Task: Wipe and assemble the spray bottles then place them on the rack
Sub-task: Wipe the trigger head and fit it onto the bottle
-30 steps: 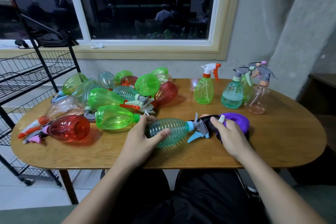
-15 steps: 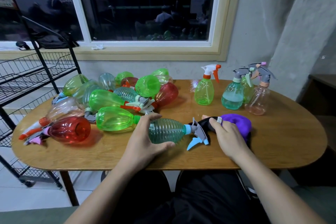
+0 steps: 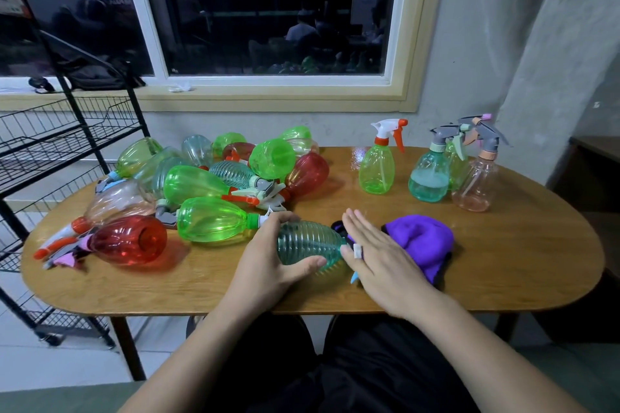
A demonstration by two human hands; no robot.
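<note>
While a black wire rack [image 3: 67, 144] stands at the left edge of the frame beside the wooden table [image 3: 503, 278], a heap of spray bottles [image 3: 235, 174] lies sideways across the table's left half. They are green, red, teal and clear, and all seem dry inside, though glare makes that hard to confirm. At the heap's near edge a red bottle [image 3: 129, 240] shows its base to the camera, with a green bottle [image 3: 214, 223] just right of it. At centre frame the left hand [image 3: 268, 265] wraps fingers and thumb around a ribbed teal bottle [image 3: 307, 241] lying on the table. The right hand [image 3: 379, 255] is flat, fingers straight, over that bottle's trigger head [image 3: 354, 277], of which only a blue tip shows. A bunched purple cloth [image 3: 419, 238] sits just right of the hand. In the upper right stand a lone green sprayer [image 3: 377, 171], a teal sprayer [image 3: 429, 178] holding pale liquid to about half, and a peach sprayer [image 3: 474, 183]. Half a second earlier the right hand's fingers were curled and the trigger head was in plain view; the left hand's grip is unchanged.
</note>
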